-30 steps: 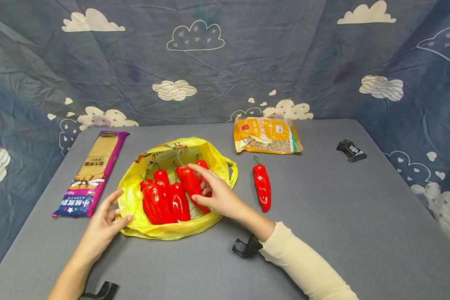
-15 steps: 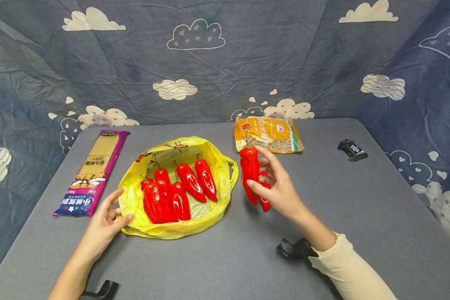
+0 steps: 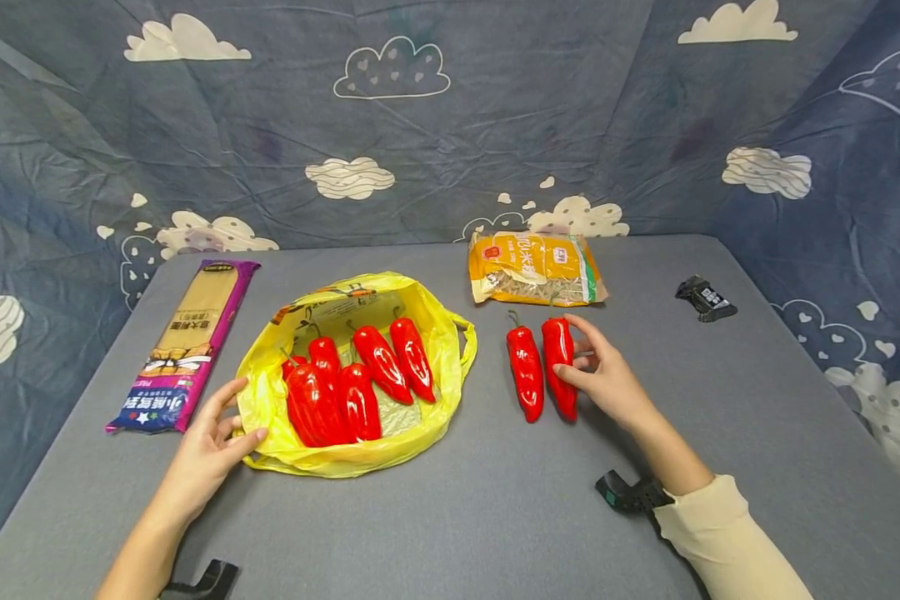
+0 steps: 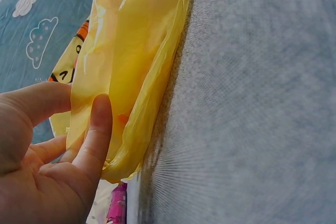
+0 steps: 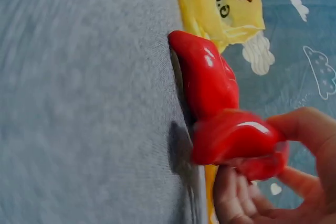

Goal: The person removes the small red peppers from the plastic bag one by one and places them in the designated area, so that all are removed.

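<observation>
The right hand point(image 3: 606, 377) grips a red pepper point(image 3: 558, 346) just beside a second pepper point(image 3: 525, 375) on the bench point(image 3: 450, 533); the left hand point(image 3: 213, 429) pinches a yellow bag point(image 3: 352, 463). Settling it flat before release should prevent rolling.

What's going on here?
A person's left hand pinches the edge of a yellow bag with several red peppers inside. The right hand holds one pepper next to a second pepper, outside the bag on the table. I can't tell whether the held one is fully down.
</observation>
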